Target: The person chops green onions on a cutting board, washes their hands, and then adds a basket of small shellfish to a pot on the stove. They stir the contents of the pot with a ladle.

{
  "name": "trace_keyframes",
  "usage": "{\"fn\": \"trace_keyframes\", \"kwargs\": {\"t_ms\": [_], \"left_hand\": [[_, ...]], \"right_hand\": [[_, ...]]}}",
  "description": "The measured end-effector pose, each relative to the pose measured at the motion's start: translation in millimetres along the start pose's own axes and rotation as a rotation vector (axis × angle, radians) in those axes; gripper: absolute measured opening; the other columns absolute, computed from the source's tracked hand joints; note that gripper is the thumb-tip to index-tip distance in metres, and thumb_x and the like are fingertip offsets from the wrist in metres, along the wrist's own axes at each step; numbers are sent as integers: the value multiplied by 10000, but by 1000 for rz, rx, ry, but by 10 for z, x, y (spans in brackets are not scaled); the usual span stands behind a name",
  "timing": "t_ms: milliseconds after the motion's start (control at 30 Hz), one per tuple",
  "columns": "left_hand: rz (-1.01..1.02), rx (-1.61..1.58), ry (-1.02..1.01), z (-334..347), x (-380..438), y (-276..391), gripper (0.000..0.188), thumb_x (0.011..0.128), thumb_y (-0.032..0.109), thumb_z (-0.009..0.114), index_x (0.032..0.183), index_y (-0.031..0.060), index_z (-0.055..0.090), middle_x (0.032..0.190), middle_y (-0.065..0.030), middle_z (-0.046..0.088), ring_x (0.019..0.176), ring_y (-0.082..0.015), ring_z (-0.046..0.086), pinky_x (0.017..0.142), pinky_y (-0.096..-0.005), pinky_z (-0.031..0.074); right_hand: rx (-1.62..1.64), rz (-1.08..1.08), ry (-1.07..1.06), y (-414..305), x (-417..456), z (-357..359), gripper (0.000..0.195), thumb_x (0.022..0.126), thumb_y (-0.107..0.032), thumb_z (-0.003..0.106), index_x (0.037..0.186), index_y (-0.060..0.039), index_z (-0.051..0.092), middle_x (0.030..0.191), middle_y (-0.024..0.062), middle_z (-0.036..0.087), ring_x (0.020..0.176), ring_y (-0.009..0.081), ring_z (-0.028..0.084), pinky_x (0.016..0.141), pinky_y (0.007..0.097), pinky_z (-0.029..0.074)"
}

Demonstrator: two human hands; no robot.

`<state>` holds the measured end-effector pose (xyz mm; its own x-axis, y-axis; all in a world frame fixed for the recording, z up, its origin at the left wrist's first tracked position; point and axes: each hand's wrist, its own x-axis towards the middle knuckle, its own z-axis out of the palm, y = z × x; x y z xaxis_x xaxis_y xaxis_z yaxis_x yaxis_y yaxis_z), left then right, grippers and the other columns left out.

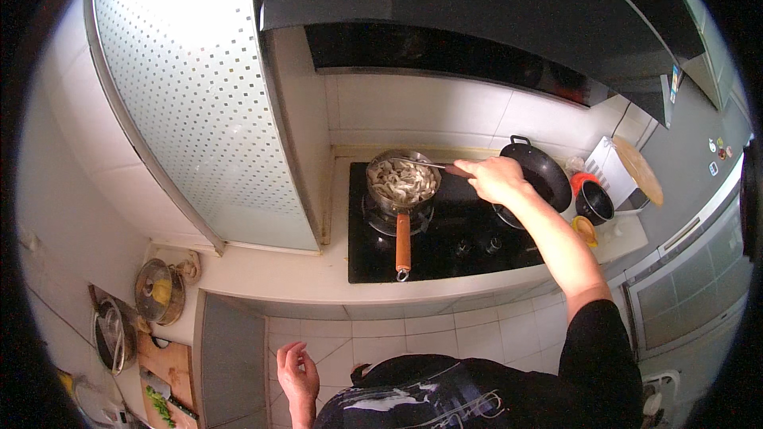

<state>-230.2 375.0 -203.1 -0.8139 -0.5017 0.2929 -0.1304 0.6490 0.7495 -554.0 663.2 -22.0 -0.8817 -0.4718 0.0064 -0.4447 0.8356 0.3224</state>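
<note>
My right hand [496, 180] is closed around the dark handle of a metal cooking utensil [420, 162]. The utensil's far end reaches into a metal saucepan [403, 205] filled with pale sliced food [404, 182], perhaps mushrooms. The pan sits on the left burner of a black glass cooktop [453, 250], its wooden handle [403, 241] pointing towards me. My left hand [298, 369] hangs over the floor, away from the counter, fingers partly curled and holding nothing.
A black wok [545, 182] stands on the right burner, beside a small black pot [595, 201]. At lower left, a wooden cutting board [179, 363] bears a knife [170, 393] and chopped greens [156, 408], near a lidded pan [158, 292]. A range hood [441, 0] overhangs the cooktop.
</note>
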Motion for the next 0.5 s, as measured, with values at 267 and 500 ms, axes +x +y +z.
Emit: {"fn": "trace_keyframes", "kwargs": {"t_ms": [267,500], "left_hand": [[-44,42,43,-37,-135,-125,200,726,-63,513,894,36,555,951,-128,539,726,-231,562,556,-270,483],[-50,-11,-8,46,-53,-56,182,729,-56,511,886,24,560,931,-128,544,717,-219,561,558,-270,480]], "right_hand": [[-97,-126,60,-148,-234,-21,411,811,-177,484,1216,-243,457,669,61,611,600,216,611,497,350,481],[6,-50,109,-34,-128,253,396,812,-214,479,1208,-229,464,703,98,626,632,252,619,520,377,485]]}}
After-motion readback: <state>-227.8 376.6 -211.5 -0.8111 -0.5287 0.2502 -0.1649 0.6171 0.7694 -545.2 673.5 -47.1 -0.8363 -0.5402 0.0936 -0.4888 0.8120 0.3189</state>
